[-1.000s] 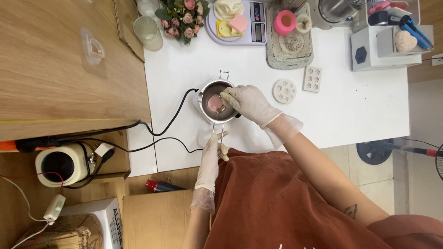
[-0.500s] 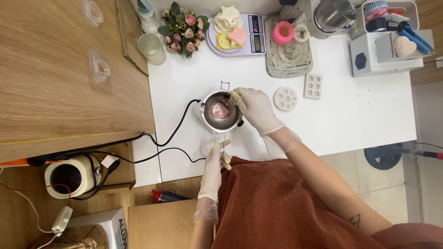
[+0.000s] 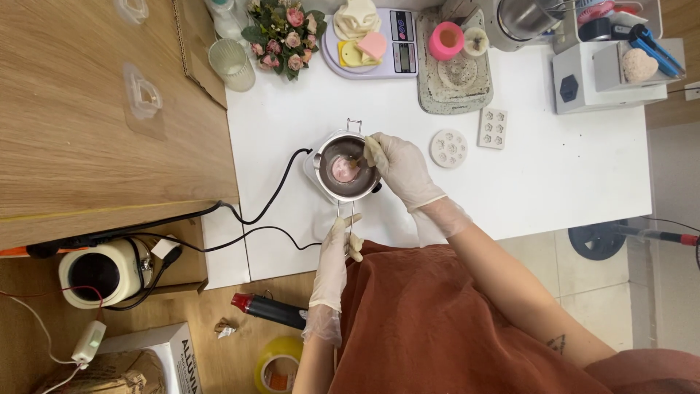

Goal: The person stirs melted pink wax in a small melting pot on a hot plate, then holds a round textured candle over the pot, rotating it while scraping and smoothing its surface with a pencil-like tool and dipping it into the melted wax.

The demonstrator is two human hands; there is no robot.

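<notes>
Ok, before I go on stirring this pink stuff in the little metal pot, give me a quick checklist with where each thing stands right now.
1. Left hand grips the pot handle: ok.
2. Right hand holds the stirrer over the metal pot: ok; the stirrer itself is too small to make out.
3. Pot sits squarely on its small white heater: ok.
4. Black cord lies clear of both hands: ok, it trails off to the left.
5. Pink melt fully liquid: cannot tell.
6. Moulds ready nearby, round mould and square mould: ok, both empty-looking beside the right hand.
</notes>
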